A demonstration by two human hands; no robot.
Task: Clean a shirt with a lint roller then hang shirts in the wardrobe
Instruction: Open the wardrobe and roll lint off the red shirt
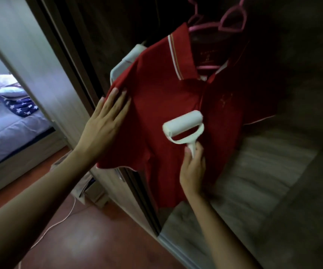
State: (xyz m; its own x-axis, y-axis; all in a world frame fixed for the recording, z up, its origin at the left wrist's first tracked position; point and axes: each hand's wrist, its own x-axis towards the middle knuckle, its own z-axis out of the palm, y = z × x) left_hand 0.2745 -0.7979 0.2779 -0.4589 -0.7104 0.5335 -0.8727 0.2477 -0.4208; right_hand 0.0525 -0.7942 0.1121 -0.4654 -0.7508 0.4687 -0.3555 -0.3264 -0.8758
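A red polo shirt with a white-striped collar hangs on a pink hanger in front of the dark wardrobe. My left hand lies flat, fingers spread, on the shirt's left sleeve and presses the cloth. My right hand grips the handle of a white lint roller. The roller's drum rests on the shirt's chest, just below the placket. A second pink hanger hangs behind the collar.
The wardrobe's sliding door edge runs down under the shirt. A white rack or frame shows behind the left shoulder. At left, a bed holds a star-patterned cloth. A white cable lies on the reddish floor.
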